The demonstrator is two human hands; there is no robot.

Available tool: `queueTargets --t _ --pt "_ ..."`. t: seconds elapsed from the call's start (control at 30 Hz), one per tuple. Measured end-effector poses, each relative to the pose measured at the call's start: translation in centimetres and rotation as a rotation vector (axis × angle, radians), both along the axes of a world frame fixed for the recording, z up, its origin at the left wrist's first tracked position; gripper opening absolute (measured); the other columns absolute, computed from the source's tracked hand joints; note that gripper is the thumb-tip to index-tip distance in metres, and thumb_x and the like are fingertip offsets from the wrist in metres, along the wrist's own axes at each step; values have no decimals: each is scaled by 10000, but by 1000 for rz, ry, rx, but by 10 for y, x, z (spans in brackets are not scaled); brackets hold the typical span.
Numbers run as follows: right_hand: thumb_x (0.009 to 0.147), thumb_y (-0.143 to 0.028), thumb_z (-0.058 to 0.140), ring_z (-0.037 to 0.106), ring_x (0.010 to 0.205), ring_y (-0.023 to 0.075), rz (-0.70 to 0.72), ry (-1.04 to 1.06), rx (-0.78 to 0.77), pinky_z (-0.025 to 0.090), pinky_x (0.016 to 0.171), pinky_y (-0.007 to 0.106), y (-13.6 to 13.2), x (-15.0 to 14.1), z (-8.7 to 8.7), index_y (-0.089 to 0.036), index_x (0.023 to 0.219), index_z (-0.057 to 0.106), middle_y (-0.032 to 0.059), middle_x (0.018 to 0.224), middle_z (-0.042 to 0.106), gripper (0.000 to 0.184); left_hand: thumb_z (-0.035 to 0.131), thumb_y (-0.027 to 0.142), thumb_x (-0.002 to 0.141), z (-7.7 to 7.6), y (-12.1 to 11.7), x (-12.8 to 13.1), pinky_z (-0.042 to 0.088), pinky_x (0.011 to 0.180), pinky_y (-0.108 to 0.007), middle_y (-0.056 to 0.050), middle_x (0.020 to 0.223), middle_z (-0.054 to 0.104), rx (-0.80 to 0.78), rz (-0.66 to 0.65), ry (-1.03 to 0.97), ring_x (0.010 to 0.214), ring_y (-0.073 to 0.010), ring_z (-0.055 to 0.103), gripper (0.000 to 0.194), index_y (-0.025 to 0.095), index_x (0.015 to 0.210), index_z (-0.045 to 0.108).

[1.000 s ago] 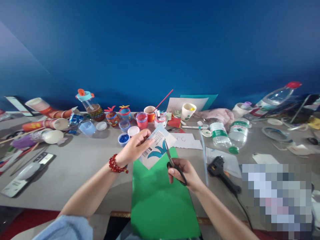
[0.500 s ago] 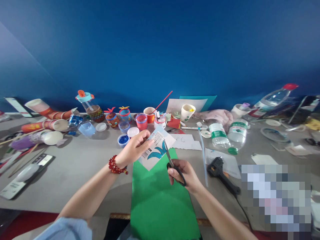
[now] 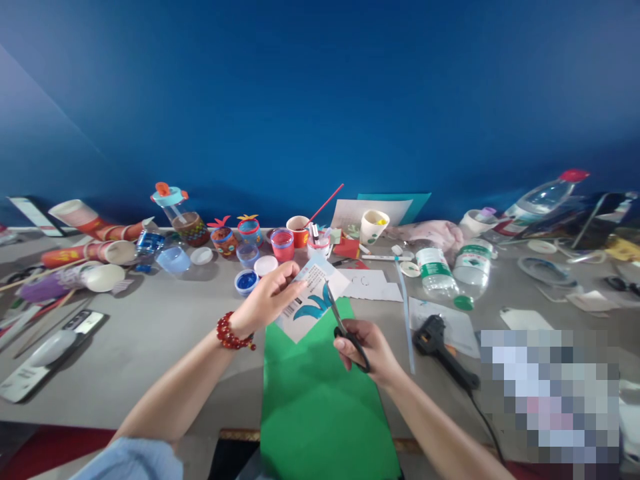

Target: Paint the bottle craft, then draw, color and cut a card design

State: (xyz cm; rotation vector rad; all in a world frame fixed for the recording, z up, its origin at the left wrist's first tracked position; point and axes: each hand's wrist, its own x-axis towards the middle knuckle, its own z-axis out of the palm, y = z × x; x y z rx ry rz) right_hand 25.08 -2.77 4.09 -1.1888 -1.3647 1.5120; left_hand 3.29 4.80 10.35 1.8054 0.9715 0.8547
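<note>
My left hand [image 3: 273,297] pinches the upper left edge of a pale printed sheet [image 3: 299,328] between thumb and fingers. Teal leaf-like shapes [image 3: 313,309] show on the sheet, along with small text and a barcode. Closed round the dark handles of a pair of scissors [image 3: 356,347], my right hand [image 3: 373,353] holds them with the blades pointing up and left. The blades lie at the sheet's right side, by the teal shapes; whether they are parted is hard to see. Beneath both hands lies a green sheet [image 3: 320,407].
A black glue gun [image 3: 443,347] with a cord rests right of my right hand. Open blue paint [image 3: 247,283] and a red paint pot [image 3: 283,245] stand beyond my left hand. Plastic bottles [image 3: 435,270] are at the right, paper cups [image 3: 100,252] at the left. A blue wall rises behind.
Both hands, the sheet and the scissors hold almost the same position. The whole view has shifted very slightly.
</note>
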Motion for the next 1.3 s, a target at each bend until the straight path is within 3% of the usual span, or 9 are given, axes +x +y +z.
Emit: queueTargets --t 0.77,1.3 --pt "641 -761 690 358 345 68 -55 -4 26 234 378 210 -2 -3 1 -217 566 391 -60 386 419 626 512 370 929 4 -4 5 330 506 -185 51 710 400 11 42 13 591 -84 400 200 204 845 440" --pt "631 -747 706 391 345 77 -43 34 10 258 378 209 -2 -5 -1 -214 564 412 -43 389 467 613 511 385 927 4 -6 6 347 525 -188 51 705 420 8 56 3 602 -88 418 212 203 835 453"
